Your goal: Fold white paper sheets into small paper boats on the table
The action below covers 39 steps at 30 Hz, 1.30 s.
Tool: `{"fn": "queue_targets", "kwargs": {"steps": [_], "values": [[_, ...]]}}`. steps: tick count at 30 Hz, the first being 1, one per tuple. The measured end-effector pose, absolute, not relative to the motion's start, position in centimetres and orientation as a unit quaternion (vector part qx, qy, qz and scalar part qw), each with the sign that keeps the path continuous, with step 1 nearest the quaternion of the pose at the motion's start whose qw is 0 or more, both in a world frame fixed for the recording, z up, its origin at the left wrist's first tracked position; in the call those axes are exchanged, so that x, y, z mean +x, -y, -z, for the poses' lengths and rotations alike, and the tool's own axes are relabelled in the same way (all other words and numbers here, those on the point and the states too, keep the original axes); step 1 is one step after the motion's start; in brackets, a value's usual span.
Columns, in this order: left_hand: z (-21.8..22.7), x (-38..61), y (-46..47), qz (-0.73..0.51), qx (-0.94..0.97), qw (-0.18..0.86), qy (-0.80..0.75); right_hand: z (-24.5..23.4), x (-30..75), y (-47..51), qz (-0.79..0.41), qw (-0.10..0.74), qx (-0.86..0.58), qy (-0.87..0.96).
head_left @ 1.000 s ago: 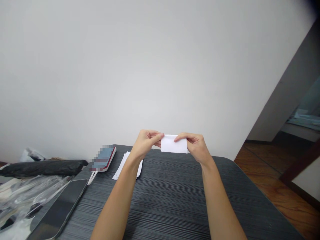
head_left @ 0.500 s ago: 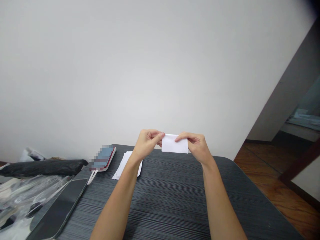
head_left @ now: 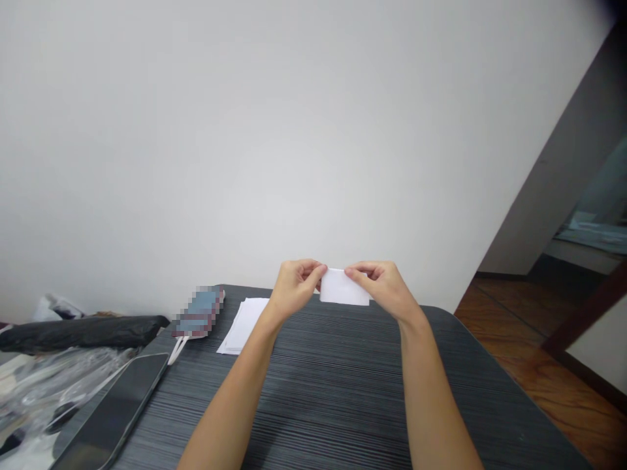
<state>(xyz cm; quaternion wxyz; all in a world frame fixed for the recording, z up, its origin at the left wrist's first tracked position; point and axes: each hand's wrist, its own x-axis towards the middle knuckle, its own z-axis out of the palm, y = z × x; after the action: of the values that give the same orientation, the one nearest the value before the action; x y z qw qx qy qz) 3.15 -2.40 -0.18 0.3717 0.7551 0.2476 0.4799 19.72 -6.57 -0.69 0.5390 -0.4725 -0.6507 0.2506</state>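
Note:
Between my two hands a small white piece of paper (head_left: 344,289) is held up above the far edge of the dark table (head_left: 337,378). My left hand (head_left: 300,287) pinches its upper left corner between thumb and fingers. At the top edge, right of the middle, my right hand (head_left: 385,287) pinches it with the thumb lying on the near face. The fingertips behind the paper are hidden. A stack of white paper (head_left: 245,326) lies on the table beyond my left forearm, which covers part of it.
A blurred-out device (head_left: 200,313) with a white strap lies at the table's far left. Nearer, a dark smartphone (head_left: 117,408) rests along the left edge. Clear plastic bags (head_left: 68,378) and a long black bundle (head_left: 88,331) sit beside the table. A white wall (head_left: 294,130) rises behind.
My right thumb has come round to the near face at the paper's top edge, where the forefinger lay before. The paper sits slightly lower in view.

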Motion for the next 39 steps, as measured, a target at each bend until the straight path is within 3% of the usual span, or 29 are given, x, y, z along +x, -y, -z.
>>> {"fn": "queue_targets", "kwargs": {"steps": [14,21,30,39], "values": [[0.7,3.6,2.6,-0.462,0.787,0.321,-0.255,0.4,18.7,6.4,-0.157,0.569,-0.467,0.658],[0.4,3.0,2.4,-0.450,0.796,0.327,-0.240,0.2,19.2,7.0,-0.230,0.519,-0.458,0.684],[0.7,2.5,1.3,-0.407,0.747,0.505,-0.149,0.9,20.5,6.6,-0.234,0.554,-0.472,0.645],[0.8,1.9,1.7,-0.366,0.795,0.469,-0.120,0.8,20.4,7.0,-0.338,0.574,-0.453,0.592]]}}
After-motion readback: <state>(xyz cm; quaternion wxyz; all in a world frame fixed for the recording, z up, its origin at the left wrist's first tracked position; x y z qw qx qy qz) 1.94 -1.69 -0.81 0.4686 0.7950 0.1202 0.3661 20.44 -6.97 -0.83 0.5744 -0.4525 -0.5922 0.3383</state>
